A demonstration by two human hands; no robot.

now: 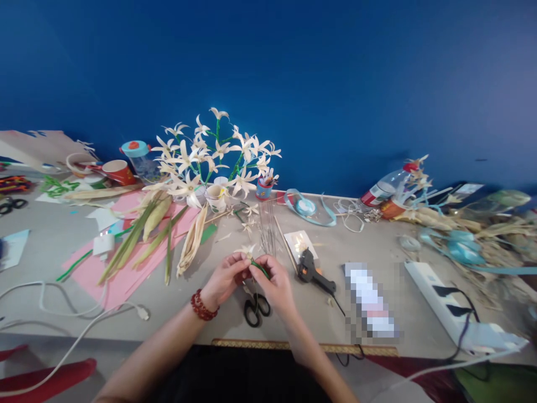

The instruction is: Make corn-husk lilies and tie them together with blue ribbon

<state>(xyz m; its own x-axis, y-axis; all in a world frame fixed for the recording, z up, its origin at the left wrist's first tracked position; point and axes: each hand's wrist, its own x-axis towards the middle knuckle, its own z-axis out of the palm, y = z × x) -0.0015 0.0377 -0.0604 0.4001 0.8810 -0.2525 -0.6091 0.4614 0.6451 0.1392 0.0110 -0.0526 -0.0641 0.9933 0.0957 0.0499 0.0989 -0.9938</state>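
My left hand (224, 278), with a red bead bracelet at the wrist, and my right hand (274, 281) meet over the grey table (176, 313). Both pinch a small cream paper flower (246, 250) on a green-wrapped stem (260, 268). The left fingers close just under the bloom. The right fingers close on the green stem lower down. Black scissors (255, 307) lie on the table right below my hands. A bunch of thin wires (268, 229) lies just beyond them.
A bouquet of cream flowers (213, 154) stands at the back. Dried husks and green leaves (155, 229) lie on pink paper at left. A black glue gun (312, 270), a white power strip (448, 305), cables (62, 308), ribbon and a bottle crowd the right.
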